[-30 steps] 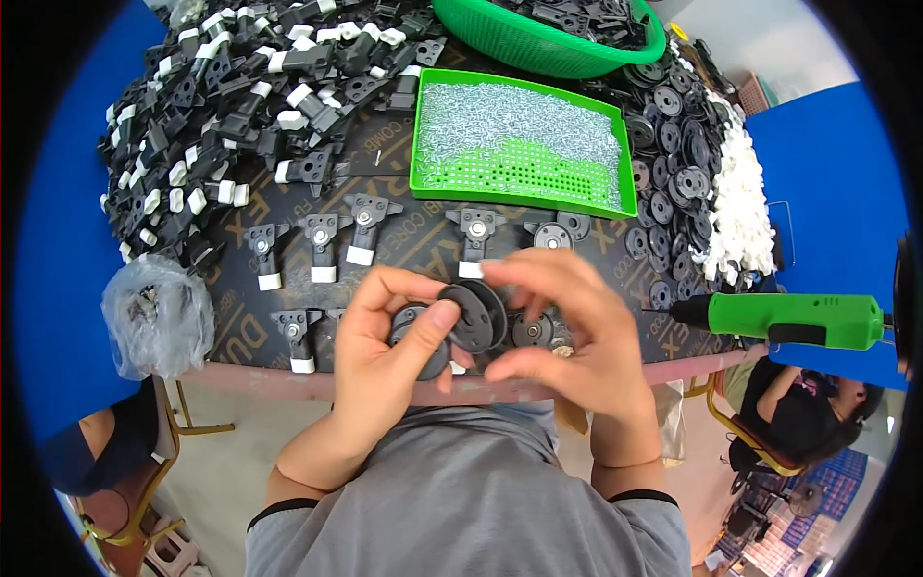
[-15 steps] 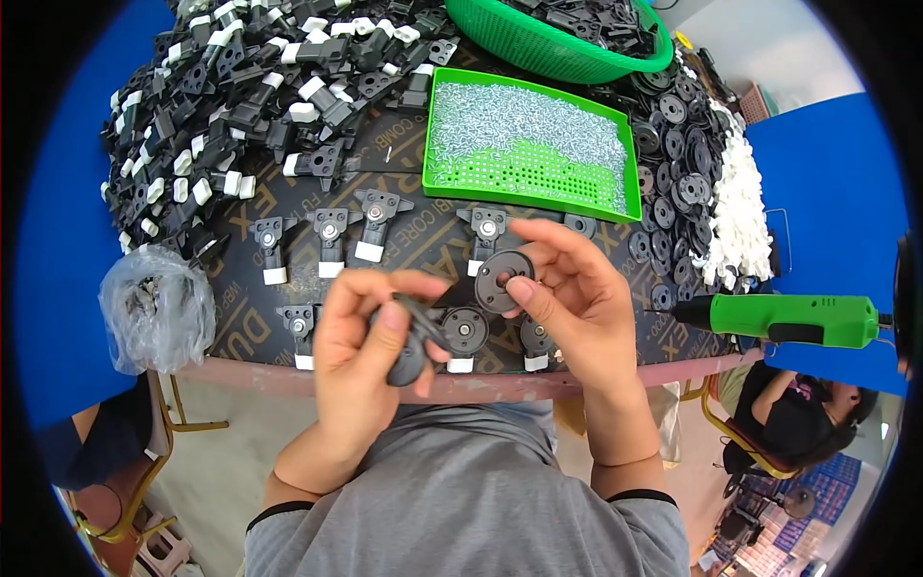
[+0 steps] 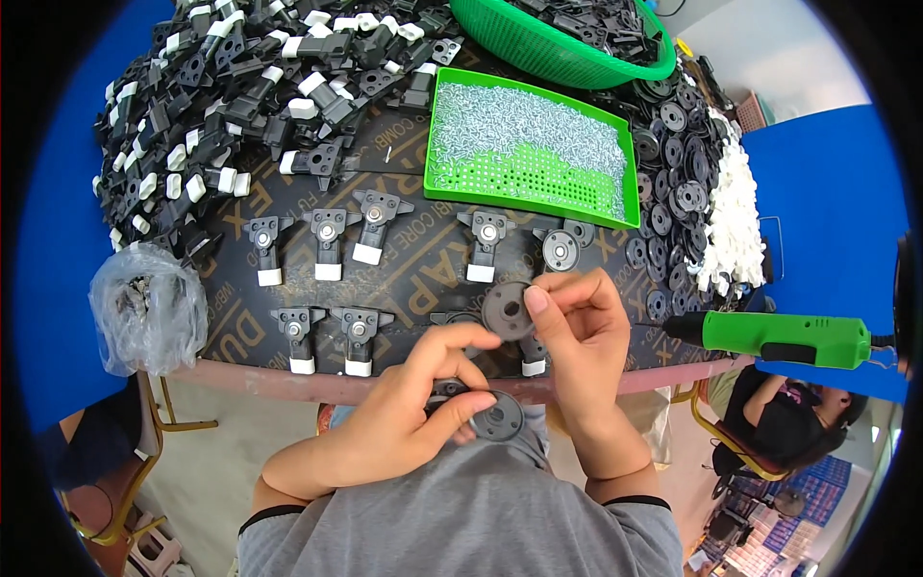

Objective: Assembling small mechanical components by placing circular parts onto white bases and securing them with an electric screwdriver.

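My right hand (image 3: 584,332) pinches a round dark grey plastic disc (image 3: 507,310) just above the near edge of the table. My left hand (image 3: 415,409) is lower, near my chest, holding a stack of similar round discs (image 3: 495,418) between thumb and fingers. Under my hands, black bracket parts with white ends (image 3: 358,337) stand in two rows on the dark board (image 3: 423,279). One bracket with a round disc fitted (image 3: 562,248) sits at the right end of the far row.
A green tray of small screws (image 3: 534,149) lies behind the rows. Heaps of black-and-white parts (image 3: 231,87) fill the left, round discs (image 3: 673,173) and white pieces (image 3: 731,221) the right. A green basket (image 3: 567,38), a green power screwdriver (image 3: 779,337) and a plastic bag (image 3: 144,308) are nearby.
My hands have parted: the left one has dropped toward my chest with the stack of discs, while the right one keeps a single disc above the table's edge.
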A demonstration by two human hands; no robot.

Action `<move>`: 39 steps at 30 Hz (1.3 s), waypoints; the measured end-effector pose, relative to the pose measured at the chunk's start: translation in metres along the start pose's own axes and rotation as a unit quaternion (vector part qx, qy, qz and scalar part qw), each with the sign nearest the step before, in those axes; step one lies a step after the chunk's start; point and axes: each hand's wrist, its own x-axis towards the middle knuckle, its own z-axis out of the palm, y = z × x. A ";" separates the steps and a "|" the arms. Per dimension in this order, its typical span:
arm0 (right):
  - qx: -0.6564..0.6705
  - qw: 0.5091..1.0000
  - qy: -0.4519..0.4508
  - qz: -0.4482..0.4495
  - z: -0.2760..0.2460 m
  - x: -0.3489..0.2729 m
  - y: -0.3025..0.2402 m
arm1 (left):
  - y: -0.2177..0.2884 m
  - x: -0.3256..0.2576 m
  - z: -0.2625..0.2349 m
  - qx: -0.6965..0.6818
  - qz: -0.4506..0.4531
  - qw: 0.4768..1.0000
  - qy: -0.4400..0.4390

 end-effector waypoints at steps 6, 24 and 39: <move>-0.015 0.998 -0.032 0.055 0.007 0.004 -0.007 | -0.010 0.009 0.001 -0.010 0.102 0.992 0.077; -0.518 0.822 0.014 -0.236 -0.001 0.070 0.029 | -0.006 0.001 0.000 0.027 0.097 0.994 0.044; -0.250 0.945 -0.205 0.056 0.023 0.017 -0.039 | 0.002 -0.003 -0.020 -0.091 0.082 0.954 0.272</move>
